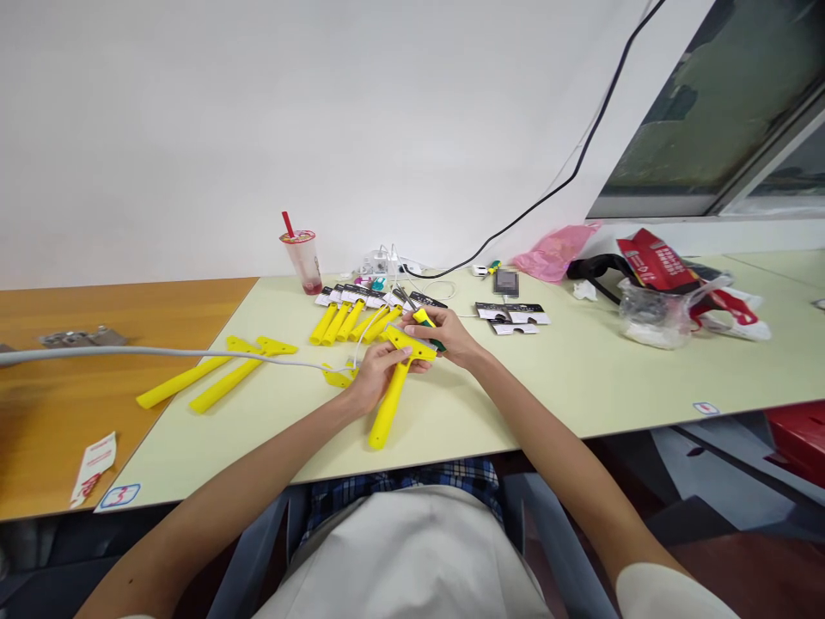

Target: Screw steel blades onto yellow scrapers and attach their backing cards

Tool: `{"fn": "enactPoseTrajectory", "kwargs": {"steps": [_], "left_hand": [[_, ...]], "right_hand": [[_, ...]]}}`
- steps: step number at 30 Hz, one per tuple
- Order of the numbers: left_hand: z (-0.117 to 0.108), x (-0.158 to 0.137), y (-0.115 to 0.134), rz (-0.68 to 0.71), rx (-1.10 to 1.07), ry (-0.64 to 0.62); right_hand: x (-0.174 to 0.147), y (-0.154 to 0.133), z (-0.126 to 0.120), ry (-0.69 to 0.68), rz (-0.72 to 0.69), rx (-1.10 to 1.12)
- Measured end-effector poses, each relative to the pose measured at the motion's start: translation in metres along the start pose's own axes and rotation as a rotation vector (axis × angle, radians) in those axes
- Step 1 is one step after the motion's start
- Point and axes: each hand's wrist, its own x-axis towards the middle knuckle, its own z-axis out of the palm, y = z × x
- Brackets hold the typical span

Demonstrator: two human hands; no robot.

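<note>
Pale green tabletop [580, 378] runs under a white wall, and we sit at its near edge. Our left hand [374, 378] grips the yellow scraper [394, 387] at its head, pinning it flat so it cannot turn. Our right hand [444, 335] closes on a small screwdriver [425, 320], tip at the scraper's head. More scrapers [351, 320] lie fanned behind. A plastic cup [304, 258] holds a red straw and a little pink drink; a clear bag [650, 314] holds something white.

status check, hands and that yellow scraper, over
Left hand grips yellow scraper near its head. Right hand holds screwdriver on it. White cable alongside.
</note>
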Motion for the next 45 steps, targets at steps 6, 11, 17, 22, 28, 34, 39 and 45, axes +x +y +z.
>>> {"fn": "enactPoseTrajectory", "kwargs": {"steps": [6, 11, 17, 22, 28, 34, 39, 45], "left_hand": [[-0.002, -0.001, -0.001, 0.012, 0.001, -0.034], [-0.001, -0.002, -0.001, 0.004, 0.009, -0.035], [0.002, -0.002, 0.000, -0.005, 0.000, -0.020], [0.002, -0.003, 0.000, 0.004, -0.013, -0.005], [0.003, -0.004, 0.000, 0.013, -0.011, -0.006], [0.000, -0.003, -0.002, 0.022, -0.004, -0.012], [-0.001, -0.003, -0.003, 0.034, -0.009, -0.017], [-0.001, -0.002, -0.003, 0.036, -0.012, -0.012]], "right_hand": [[-0.002, -0.002, 0.001, -0.017, 0.020, 0.045], [-0.001, -0.001, 0.001, -0.034, 0.010, 0.041], [-0.001, 0.000, -0.001, -0.058, 0.001, 0.026], [-0.004, -0.006, 0.002, -0.068, 0.013, 0.016], [-0.006, -0.010, 0.002, -0.090, 0.016, 0.053], [-0.006, -0.008, 0.001, -0.107, 0.011, 0.036], [-0.007, -0.011, 0.004, -0.102, 0.018, 0.056], [-0.007, -0.011, 0.003, -0.101, 0.014, 0.054]]}}
